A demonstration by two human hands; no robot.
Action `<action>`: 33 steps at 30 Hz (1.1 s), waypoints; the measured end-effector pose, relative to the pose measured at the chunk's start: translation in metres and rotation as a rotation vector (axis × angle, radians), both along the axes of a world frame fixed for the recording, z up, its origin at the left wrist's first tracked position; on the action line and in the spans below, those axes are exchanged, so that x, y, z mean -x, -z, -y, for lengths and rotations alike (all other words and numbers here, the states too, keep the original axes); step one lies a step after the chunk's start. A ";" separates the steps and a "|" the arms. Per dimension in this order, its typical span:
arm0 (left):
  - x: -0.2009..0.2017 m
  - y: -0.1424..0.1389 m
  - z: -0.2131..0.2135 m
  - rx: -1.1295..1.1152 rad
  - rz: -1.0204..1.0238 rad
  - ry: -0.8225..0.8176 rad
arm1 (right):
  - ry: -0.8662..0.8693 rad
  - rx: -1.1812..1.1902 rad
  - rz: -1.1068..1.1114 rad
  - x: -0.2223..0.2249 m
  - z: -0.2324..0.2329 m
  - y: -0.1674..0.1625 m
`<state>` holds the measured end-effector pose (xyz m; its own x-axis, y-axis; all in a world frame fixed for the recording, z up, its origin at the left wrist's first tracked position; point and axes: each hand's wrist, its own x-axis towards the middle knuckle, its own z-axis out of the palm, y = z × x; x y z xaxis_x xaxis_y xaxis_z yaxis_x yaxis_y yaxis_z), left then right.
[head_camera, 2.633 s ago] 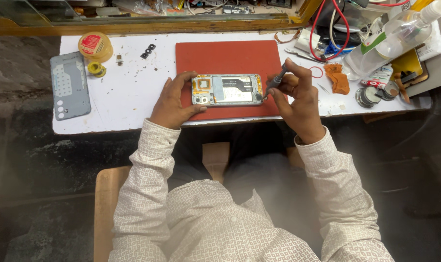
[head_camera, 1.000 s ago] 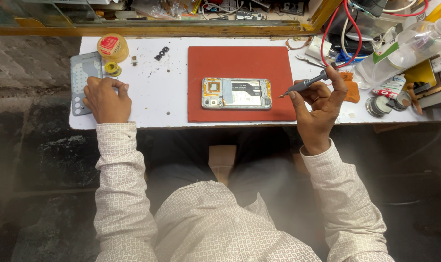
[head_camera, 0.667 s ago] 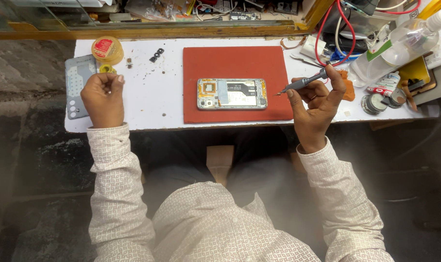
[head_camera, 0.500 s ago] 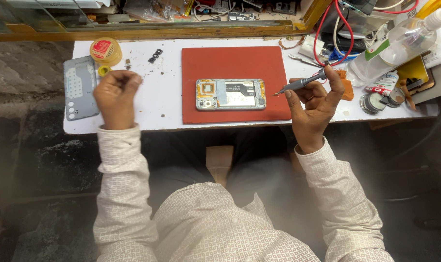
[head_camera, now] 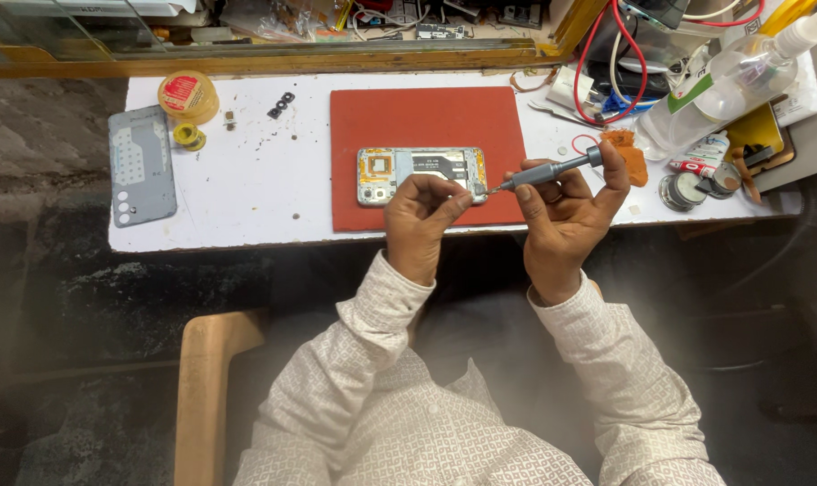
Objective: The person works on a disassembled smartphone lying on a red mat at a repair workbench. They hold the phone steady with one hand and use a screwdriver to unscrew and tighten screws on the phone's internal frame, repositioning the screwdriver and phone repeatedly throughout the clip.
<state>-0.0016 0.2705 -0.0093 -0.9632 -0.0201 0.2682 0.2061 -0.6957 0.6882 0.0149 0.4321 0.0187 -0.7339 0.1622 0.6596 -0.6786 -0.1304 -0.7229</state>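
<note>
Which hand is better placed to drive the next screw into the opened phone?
Right hand, probably: it holds the screwdriver, tip near the phone. The left hand pinches at that tip.

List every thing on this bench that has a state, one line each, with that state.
phone: lying flat on the red mat, back off, insides exposed
back cover: removed, lying apart at the left
screwdriver: held, tip at the phone's right end
right hand: gripping the screwdriver
left hand: fingertips pinched at the screwdriver tip
spray bottle: lying tilted, capped
</note>
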 end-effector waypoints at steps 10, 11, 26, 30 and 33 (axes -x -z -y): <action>-0.001 -0.009 -0.010 -0.025 0.031 -0.015 | 0.002 0.005 0.004 0.000 0.001 0.001; -0.001 -0.009 -0.011 -0.022 0.033 -0.012 | 0.000 0.013 0.005 0.000 0.001 0.001; -0.002 -0.009 -0.016 -0.047 0.031 -0.034 | -0.001 -0.016 0.018 0.000 -0.002 -0.001; -0.001 -0.009 -0.015 -0.013 0.018 -0.033 | -0.005 -0.002 0.034 0.002 -0.002 -0.001; 0.000 -0.011 -0.014 0.031 -0.012 -0.024 | 0.019 -0.014 0.022 0.003 -0.004 -0.002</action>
<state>-0.0014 0.2843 0.0019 -0.9592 -0.0350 0.2804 0.2309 -0.6689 0.7066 0.0115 0.4358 0.0204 -0.7454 0.1671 0.6453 -0.6644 -0.1080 -0.7395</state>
